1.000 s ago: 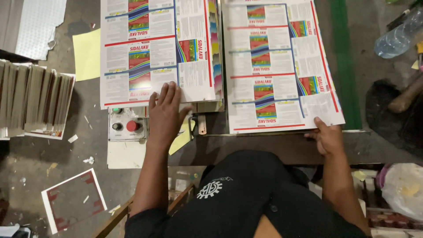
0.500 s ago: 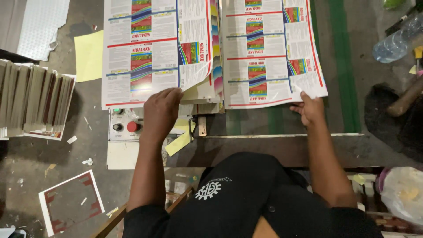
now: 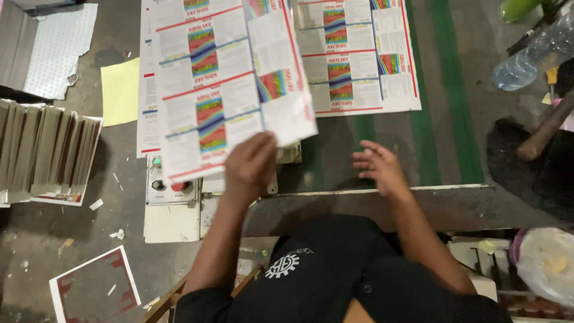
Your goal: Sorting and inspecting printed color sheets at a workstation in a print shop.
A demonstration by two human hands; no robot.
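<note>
Left hand: our left hand [image 3: 250, 164] pinches the near edge of a large white printed carton sheet with rainbow-striped panels and red border lines [image 3: 230, 90], fingers curled under it and thumb on top, so the sheet tilts up off the pile.
Lifted sheet: it hangs skewed above the stack of matching printed sheets [image 3: 149, 119] at the left of the table; we hold it by 1 edge, likely so it peels clear of the sheets beneath.
Right hand: our right hand [image 3: 378, 167] is released, fingers spread, hovering just over the dark table with green stripes [image 3: 445, 143], grasping nothing.
Second sheet: another flat printed sheet of the same pattern [image 3: 359, 60] lies on the table beyond the right hand, apart from it.
Controls: a small white control box with green, black and red buttons [image 3: 170, 184] sits just below the lifted sheet.
Surroundings: a yellow paper sheet [image 3: 119, 90] and a row of upright grey card stacks [image 3: 48, 149] lie at the left; a clear plastic bottle [image 3: 532, 54] at the far right.
</note>
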